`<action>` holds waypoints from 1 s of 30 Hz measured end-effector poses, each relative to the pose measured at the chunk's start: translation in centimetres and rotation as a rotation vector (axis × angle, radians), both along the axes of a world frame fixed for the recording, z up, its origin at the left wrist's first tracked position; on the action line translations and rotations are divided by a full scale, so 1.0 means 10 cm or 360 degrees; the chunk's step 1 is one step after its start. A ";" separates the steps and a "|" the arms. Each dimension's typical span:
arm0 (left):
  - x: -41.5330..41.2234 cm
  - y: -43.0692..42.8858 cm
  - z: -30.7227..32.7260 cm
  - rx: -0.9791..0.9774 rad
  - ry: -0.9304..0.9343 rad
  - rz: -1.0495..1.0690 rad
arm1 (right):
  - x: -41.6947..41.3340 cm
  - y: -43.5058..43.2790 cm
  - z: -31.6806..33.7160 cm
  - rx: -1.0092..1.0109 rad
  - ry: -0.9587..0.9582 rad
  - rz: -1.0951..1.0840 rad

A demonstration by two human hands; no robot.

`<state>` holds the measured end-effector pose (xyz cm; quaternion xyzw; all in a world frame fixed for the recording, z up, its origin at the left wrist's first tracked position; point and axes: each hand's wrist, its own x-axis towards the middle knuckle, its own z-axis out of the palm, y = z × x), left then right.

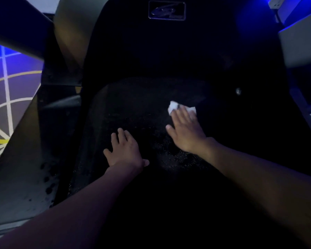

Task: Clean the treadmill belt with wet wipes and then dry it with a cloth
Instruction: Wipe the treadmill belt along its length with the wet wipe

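Observation:
The black treadmill belt (133,108) fills the middle of the dim head view, speckled with pale dust. My right hand (186,131) lies flat on the belt with straight fingers pressing a crumpled white wet wipe (174,106), which sticks out beyond the fingertips. My left hand (124,150) rests palm down on the belt to the left, fingers spread, with nothing under it. No cloth is in view.
The dark motor cover with a logo plate (167,10) rises beyond the belt. A grey side rail (25,186) runs along the left, with an upright post (16,29) above it. A blue-lit floor with white and yellow lines (7,90) lies far left.

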<state>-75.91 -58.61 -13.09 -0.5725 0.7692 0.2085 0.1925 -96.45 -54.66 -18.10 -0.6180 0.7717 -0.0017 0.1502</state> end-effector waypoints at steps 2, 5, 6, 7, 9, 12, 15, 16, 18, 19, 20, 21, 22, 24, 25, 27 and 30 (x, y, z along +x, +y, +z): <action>0.07 -0.04 0.01 -0.0041 0.0013 -0.0024 | 0.19 0.06 0.00 0.0031 -0.0037 0.0390; 0.18 -0.08 0.03 -0.0111 -0.0012 -0.0049 | 0.06 0.00 0.04 -0.0021 -0.0097 0.0519; 0.20 -0.08 0.03 -0.0109 -0.0046 -0.0046 | 0.03 -0.05 0.04 -0.0024 -0.0052 0.0325; 0.21 -0.08 0.03 -0.0096 -0.0090 -0.0028 | 0.06 -0.08 0.04 0.0007 -0.0003 0.0155; 0.23 -0.07 0.04 -0.0051 -0.0148 0.0024 | 0.25 -0.08 0.05 0.0033 -0.0043 0.0251; 0.30 -0.08 0.02 -0.0013 -0.0116 -0.0015 | 0.33 -0.03 0.07 0.0044 -0.0140 0.0667; 0.37 -0.08 0.01 0.0017 -0.0052 -0.0024 | 0.21 -0.20 0.07 0.0007 -0.0102 0.0263; 0.38 -0.09 0.01 0.0030 -0.0040 -0.0019 | 0.28 -0.22 0.08 0.0024 -0.0104 0.0188; 0.43 -0.12 0.01 0.0056 -0.0028 -0.0037 | 0.49 -0.19 0.08 0.0011 -0.0136 0.0438; 0.45 -0.12 0.01 0.0051 -0.0026 -0.0049 | 0.56 -0.14 0.08 0.0017 -0.0100 0.0636; 0.47 -0.11 0.01 0.0033 -0.0028 -0.0054 | 0.56 -0.12 0.10 0.0019 -0.0083 0.0775; 0.48 -0.09 0.01 0.0016 -0.0039 -0.0046 | 0.48 -0.17 0.09 -0.0014 -0.0090 0.0812; 0.49 -0.07 0.02 0.0013 -0.0060 -0.0010 | 0.37 -0.25 0.06 -0.0044 -0.0089 0.0708; 0.52 -0.05 0.04 0.0070 -0.0089 0.0085 | 0.34 -0.37 0.06 -0.0027 -0.0097 0.0323; 0.53 -0.05 0.05 0.0102 -0.0079 0.0097 | 0.41 -0.38 0.06 -0.0010 -0.0103 0.0267; 0.56 -0.08 0.06 0.0137 -0.0037 0.0101 | 0.60 -0.33 0.05 0.0003 -0.0121 0.0565; 0.67 -0.12 0.08 0.0163 0.0009 0.0089 | 0.60 -0.35 0.06 -0.0016 -0.0133 0.0805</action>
